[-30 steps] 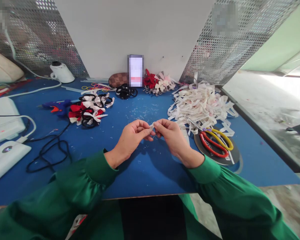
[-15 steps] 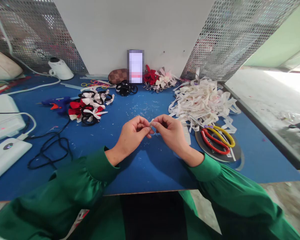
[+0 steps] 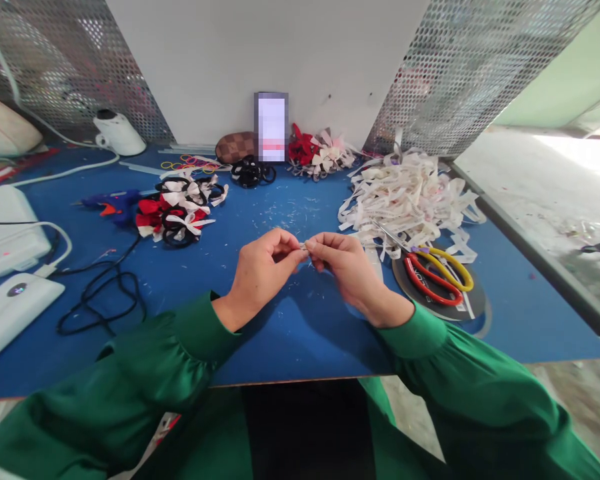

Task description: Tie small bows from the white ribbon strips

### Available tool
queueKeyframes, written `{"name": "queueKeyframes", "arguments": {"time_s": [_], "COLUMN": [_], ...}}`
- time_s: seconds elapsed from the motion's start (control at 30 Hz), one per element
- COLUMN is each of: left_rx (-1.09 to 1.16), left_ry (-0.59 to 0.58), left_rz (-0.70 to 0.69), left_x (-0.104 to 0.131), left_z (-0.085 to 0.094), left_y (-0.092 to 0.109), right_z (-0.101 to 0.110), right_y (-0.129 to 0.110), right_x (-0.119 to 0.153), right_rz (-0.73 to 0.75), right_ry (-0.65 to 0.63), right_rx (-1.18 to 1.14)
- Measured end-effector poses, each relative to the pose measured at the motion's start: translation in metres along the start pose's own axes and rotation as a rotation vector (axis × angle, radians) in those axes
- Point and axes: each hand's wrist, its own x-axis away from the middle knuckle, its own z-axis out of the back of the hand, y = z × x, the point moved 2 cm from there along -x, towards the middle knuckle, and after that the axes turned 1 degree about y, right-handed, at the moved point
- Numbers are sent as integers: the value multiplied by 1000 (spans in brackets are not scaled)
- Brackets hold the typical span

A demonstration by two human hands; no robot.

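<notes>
My left hand (image 3: 267, 270) and my right hand (image 3: 347, 270) meet over the middle of the blue table, fingertips almost touching. Both are closed in a pinch on a small whitish piece (image 3: 303, 246), mostly hidden by the fingers; its kind cannot be made out. Beyond my right hand lies a heaped pile of white printed ribbon (image 3: 405, 197). Scissors (image 3: 435, 275) with one red and one yellow handle rest on a dark round disc (image 3: 467, 308), to the right of my right hand. Left of my left hand sit red, white and black hair ties with bows (image 3: 173, 212).
At the back, a phone (image 3: 272, 127) stands beside a checked pouch (image 3: 235, 147), black hair ties (image 3: 253, 172) and red and white bows (image 3: 320, 152). A blue glue gun (image 3: 113, 205), black cable (image 3: 97, 290) and white power bank (image 3: 17, 313) lie left. Thread scraps dot the blue table (image 3: 290, 340).
My right hand's wrist has shifted slightly right and its fingers have straightened a little. Both hands keep pinching at the same spot. The whole view has tilted slightly.
</notes>
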Motion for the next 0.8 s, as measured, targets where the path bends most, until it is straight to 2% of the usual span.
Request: {"name": "queueKeyframes", "arguments": {"time_s": [0.2, 0.37, 0.53, 0.7, 0.8], "left_rx": [-14, 235, 358, 410, 443], "left_ry": [-33, -143, -181, -216, -199], "left_rz": [-71, 48, 165, 185, 182], "left_x": [-1, -4, -3, -3, -4], "left_z": [1, -2, -6, -7, -4], "left_y": [-1, -2, 4, 7, 5], "right_z": [0, 2, 2, 2, 4], "right_y": [-4, -3, -1, 1, 0], "right_x": [0, -1, 0, 0, -1], "right_rz": [119, 121, 148, 174, 201], "right_ry": [41, 64, 42, -23, -18], "right_rx": [138, 113, 59, 3, -3]}}
